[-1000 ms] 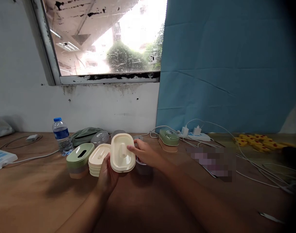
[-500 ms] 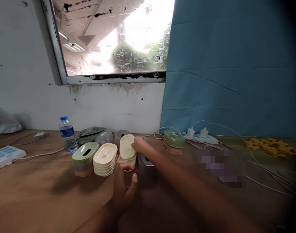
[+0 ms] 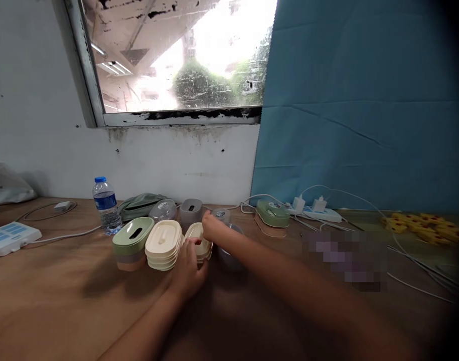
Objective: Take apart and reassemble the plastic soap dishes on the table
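A short stack of cream plastic lids (image 3: 193,231) lies on the table between my two hands. At its near side is my left hand (image 3: 187,273), fingers along the left edge and thumb at the front, closed about the stack. My right hand (image 3: 214,228) reaches over from the right and grips the far right edge of the top lid; its fingertips are partly hidden. Just left stands a taller stack of cream lids (image 3: 163,239). Beside that is a green-topped oval box (image 3: 133,238) with a dark slot. A grey container (image 3: 231,258) sits partly behind my right forearm.
Behind the stacks stand a grey slotted box (image 3: 191,213), clear-lidded grey boxes (image 3: 163,210) and a green pouch (image 3: 139,205). A water bottle (image 3: 106,205) is at left. Another green box (image 3: 272,213), a power strip (image 3: 323,214) and loose cables lie at right.
The cream lid in my right hand has gone from tilted up to lying on the short stack. My left hand has moved up against the stack and its fingers have closed in.
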`<state>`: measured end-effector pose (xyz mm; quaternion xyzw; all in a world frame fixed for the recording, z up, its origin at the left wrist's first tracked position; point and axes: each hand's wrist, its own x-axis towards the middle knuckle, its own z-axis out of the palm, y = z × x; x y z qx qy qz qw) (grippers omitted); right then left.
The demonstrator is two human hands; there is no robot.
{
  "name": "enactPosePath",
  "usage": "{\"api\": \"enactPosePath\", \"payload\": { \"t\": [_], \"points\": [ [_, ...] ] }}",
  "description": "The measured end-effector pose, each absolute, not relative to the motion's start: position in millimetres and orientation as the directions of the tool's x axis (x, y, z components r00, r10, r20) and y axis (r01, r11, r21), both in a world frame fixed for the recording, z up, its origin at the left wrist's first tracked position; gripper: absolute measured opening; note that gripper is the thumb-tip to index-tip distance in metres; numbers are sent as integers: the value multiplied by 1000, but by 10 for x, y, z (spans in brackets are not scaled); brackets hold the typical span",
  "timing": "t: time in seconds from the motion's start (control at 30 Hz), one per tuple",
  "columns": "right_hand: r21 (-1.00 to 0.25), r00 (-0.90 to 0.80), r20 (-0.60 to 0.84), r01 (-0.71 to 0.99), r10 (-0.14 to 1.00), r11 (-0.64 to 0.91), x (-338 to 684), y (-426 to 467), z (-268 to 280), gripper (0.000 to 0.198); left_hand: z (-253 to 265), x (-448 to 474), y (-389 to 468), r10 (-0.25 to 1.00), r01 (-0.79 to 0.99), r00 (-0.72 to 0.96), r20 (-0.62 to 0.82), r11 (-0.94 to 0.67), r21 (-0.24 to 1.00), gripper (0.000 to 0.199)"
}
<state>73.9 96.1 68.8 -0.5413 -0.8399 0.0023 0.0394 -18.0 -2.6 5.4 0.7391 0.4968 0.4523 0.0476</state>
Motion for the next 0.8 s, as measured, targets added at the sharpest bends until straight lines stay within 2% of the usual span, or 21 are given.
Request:
{"api": "enactPosePath", "payload": {
  "t": [0.13,0.3,0.43,0.5,0.63,0.8],
  "points": [
    [-70,-267,158,957,951,280,984,1057,806,31,-25,-174,17,832,733,167,529,-464,498,38],
    [-100,-4,337,994,942,40,1809,1288,951,48,-40,-145,9,864,731,162,477,-429,531,37],
    [-179,293,308,952,905,-247,2461,1390,813,69,-41,-138,8,856,746,167,490,-434,504,36],
    [-218,372,271,922,887,-320,2648,1406,712,78,-43,-135,5,854,757,176,489,-436,488,35],
    [-263,381,285,914,880,-310,2782,1407,640,83,-48,-129,0,858,768,193,476,-434,471,35],
    [-303,291,372,936,882,-180,2824,1279,806,86,24,-133,-46,818,693,205,538,-510,511,35]
  ]
}}
